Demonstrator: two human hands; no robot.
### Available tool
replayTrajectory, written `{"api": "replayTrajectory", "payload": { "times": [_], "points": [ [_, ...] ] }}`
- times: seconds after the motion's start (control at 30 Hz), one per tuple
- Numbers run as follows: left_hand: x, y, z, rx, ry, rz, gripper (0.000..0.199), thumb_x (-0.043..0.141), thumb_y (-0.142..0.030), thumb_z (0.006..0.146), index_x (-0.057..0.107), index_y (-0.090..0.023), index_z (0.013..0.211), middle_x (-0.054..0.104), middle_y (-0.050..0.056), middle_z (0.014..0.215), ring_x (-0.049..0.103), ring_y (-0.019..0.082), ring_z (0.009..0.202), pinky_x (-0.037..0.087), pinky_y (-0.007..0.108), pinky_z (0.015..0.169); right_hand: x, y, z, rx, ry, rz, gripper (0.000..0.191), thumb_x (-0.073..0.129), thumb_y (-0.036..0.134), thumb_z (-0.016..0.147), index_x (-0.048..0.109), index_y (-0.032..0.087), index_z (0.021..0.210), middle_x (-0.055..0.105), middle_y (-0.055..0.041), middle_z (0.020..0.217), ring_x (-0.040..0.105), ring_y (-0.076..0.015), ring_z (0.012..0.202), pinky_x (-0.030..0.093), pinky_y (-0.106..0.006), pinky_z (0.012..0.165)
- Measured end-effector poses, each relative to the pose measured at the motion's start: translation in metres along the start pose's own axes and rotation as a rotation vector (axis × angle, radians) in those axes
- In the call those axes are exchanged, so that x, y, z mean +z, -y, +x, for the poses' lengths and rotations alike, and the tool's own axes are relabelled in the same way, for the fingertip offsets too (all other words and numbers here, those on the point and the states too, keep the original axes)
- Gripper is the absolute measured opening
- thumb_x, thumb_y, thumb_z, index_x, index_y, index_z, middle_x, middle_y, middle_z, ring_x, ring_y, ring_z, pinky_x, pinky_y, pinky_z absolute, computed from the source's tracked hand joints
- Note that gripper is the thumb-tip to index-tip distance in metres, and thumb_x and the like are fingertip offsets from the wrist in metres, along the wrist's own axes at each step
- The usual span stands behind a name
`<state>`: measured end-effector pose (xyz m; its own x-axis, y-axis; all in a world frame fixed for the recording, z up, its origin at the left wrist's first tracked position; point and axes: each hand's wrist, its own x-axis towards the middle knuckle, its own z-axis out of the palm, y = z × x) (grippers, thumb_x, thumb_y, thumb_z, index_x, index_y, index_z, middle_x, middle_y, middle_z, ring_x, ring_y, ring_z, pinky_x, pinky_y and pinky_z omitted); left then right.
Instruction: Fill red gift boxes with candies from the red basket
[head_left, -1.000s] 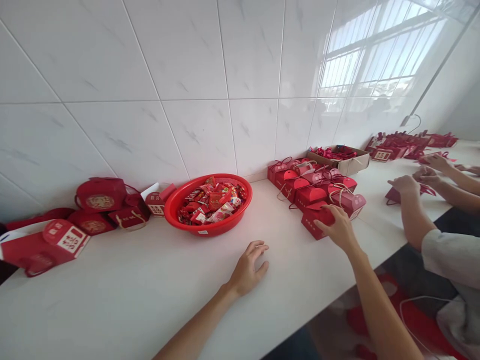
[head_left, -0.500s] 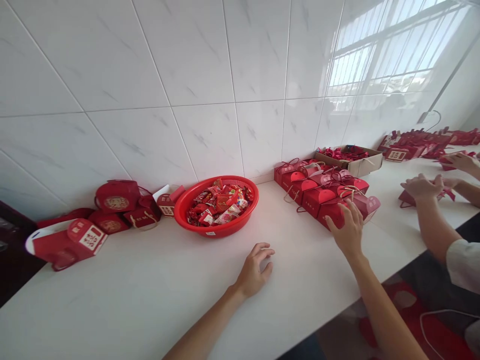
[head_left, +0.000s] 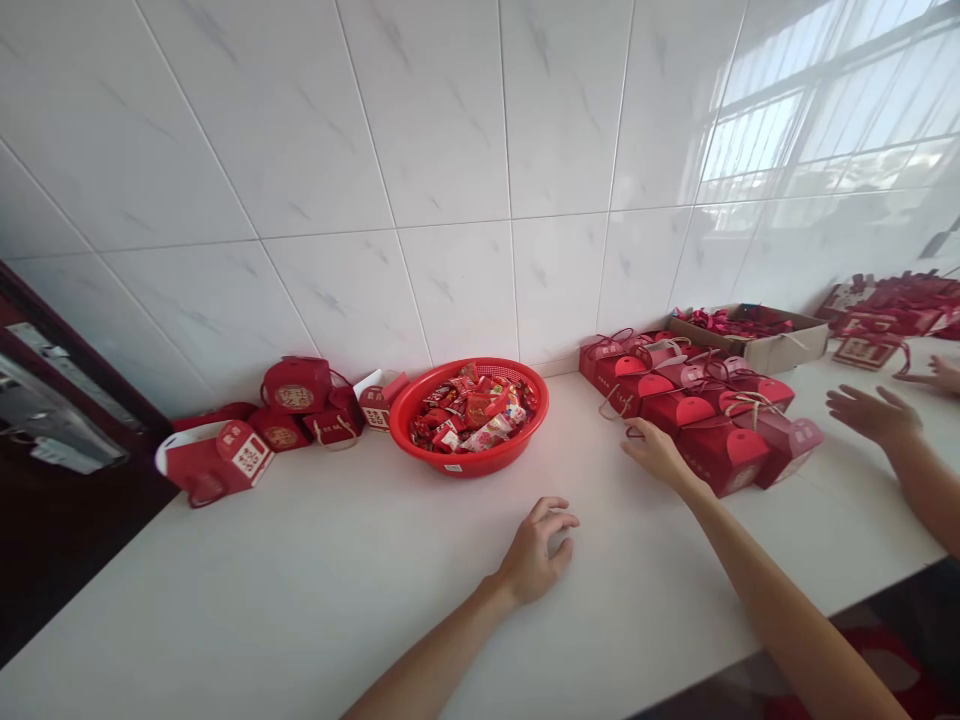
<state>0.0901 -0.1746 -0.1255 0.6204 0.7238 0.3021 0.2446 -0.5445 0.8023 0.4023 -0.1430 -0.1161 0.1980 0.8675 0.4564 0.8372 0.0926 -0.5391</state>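
Several closed red gift boxes with cord handles (head_left: 675,400) stand packed together right of centre. At their left front side my right hand (head_left: 660,455) has its fingers pinched on a dark red cord loop. My left hand (head_left: 538,552) hovers over or rests on the white table, fingers curved and apart, holding nothing. Beyond it, a red plastic basket (head_left: 409,440) is filled with wrapped sweets (head_left: 480,410). An open red box (head_left: 214,462) lies at the left, beside several other red boxes (head_left: 300,388).
A cardboard tray (head_left: 795,345) of red ribbons stands behind the packed boxes. More red boxes (head_left: 892,310) are at the far right, where another person's hands (head_left: 877,415) reach over the table. A white tiled wall (head_left: 465,280) runs along the back.
The view has turned left. My right hand has moved from above the front of the packed boxes to their left side, and its fingers have closed on a cord. The other person's hands have moved apart.
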Motion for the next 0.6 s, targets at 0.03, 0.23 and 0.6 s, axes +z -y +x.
{"api": "replayTrajectory", "payload": {
  "times": [0.03,0.23,0.6],
  "points": [
    [0.000,0.001,0.000,-0.004,0.002,-0.001,0.032,0.057,-0.009,0.079,0.072,-0.019,0.105,0.060,0.012,0.124,0.064,0.024,0.112,0.053,0.039,0.100,0.002,0.000,0.004,0.010,-0.002,0.017,0.030,0.059,0.028,0.073,0.065,0.021,0.102,0.067,-0.0126,0.114,0.063,-0.0303,0.112,0.049,-0.045,0.097],
    [0.001,0.003,0.000,-0.005,-0.007,-0.002,0.033,0.058,-0.010,0.078,0.073,-0.020,0.105,0.060,0.012,0.125,0.065,0.023,0.108,0.054,0.038,0.098,0.017,0.006,0.035,0.126,0.034,0.170,0.034,0.065,0.024,0.069,0.067,0.022,0.103,0.073,-0.0084,0.105,0.069,-0.0253,0.091,0.054,-0.040,0.088],
    [-0.005,-0.004,-0.001,-0.009,0.000,-0.005,0.029,0.060,-0.010,0.078,0.074,-0.019,0.101,0.062,0.013,0.127,0.068,0.021,0.101,0.054,0.038,0.096,0.046,0.015,0.045,0.133,-0.105,0.235,0.033,0.060,0.029,0.069,0.065,0.019,0.100,0.072,-0.0113,0.104,0.068,-0.0271,0.096,0.055,-0.046,0.087]
  ]
}}
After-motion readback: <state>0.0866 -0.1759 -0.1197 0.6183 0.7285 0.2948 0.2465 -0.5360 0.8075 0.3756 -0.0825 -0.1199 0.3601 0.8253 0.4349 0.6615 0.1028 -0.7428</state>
